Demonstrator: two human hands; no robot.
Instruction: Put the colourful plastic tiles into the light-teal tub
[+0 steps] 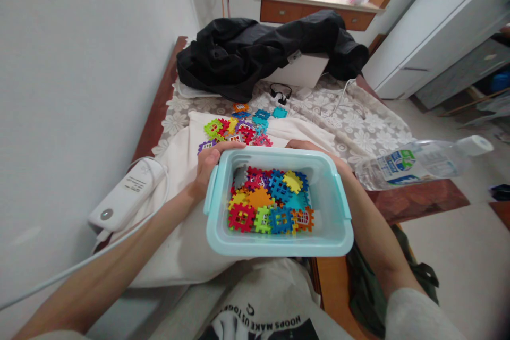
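Between my two hands is a light teal plastic bin (279,247), tilted so that I look down into it. Several colourful interlocking plastic squares (260,199) lie inside, in red, blue, yellow, orange, green and grey. My left hand (209,163) grips the bin's far left corner, thumb along the rim. My right hand (311,146) is wrapped behind the far right side, its fingers mostly hidden by the bin. Just beyond, a loose pile of similar plastic squares (246,132) rests on a white cloth (175,170).
A clear plastic bottle (422,163) lies at the right table edge. A white power strip (127,194) with a cable sits at left. Farther back are a black jacket (255,53), a laptop (303,70) and black earphones (281,94) on a lace tablecloth (370,117).
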